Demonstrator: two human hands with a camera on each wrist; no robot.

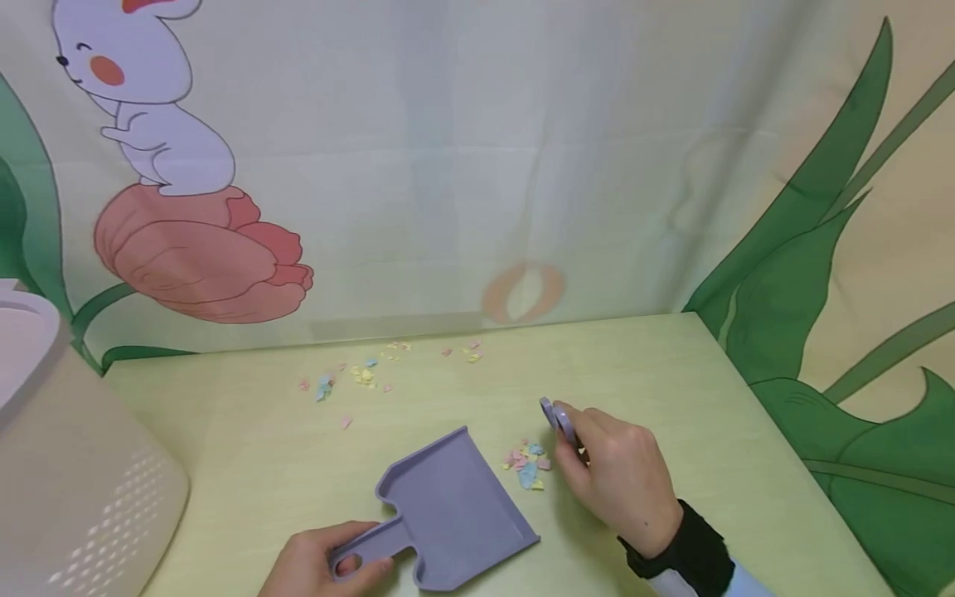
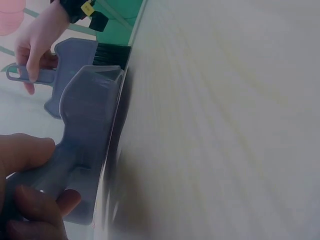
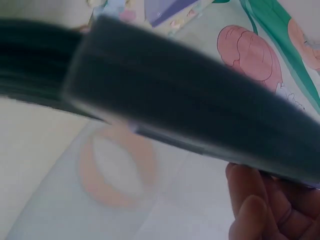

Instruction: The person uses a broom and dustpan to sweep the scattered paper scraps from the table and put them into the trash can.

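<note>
My left hand (image 1: 324, 564) grips the handle of a purple-grey dustpan (image 1: 462, 506), which lies low over the table with its wide edge turned to the right. In my right hand (image 1: 619, 473) is the handle of a small brush (image 2: 75, 65) of matching colour, its dark bristles (image 2: 112, 54) pointing down at the tabletop in the left wrist view. A little pile of pink, blue and yellow paper scraps (image 1: 528, 466) lies between the dustpan's edge and the right hand. Close up, the brush (image 3: 190, 95) fills much of the right wrist view.
More paper scraps (image 1: 363, 376) are scattered toward the back left of the pale green table (image 1: 634, 356), with a few scraps (image 1: 473, 355) near the back edge. A cream basket (image 1: 89, 464) with small holes stands at the left. Behind the table hangs a printed curtain (image 1: 418, 166).
</note>
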